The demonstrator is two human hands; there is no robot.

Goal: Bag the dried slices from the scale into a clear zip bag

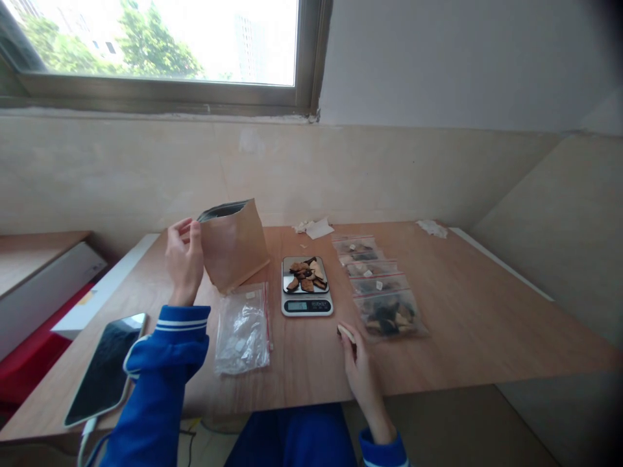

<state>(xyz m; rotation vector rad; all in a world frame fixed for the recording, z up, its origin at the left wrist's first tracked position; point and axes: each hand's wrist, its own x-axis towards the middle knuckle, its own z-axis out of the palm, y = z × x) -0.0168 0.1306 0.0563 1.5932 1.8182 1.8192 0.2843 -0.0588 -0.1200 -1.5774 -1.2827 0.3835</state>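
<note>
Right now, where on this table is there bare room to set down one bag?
The widest bare wood on the light wooden table lies right of the clear zip bags. A smaller patch lies in front of the black-and-silver digital scale, right of the flat clear plastic bag. It is crowded around the scale and brown paper bag.

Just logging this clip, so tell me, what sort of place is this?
It looks like a plain indoor room set up as a small packing workspace: a wooden table under a window, a digital scale holding dried pieces, and a row of zip bags.
</note>
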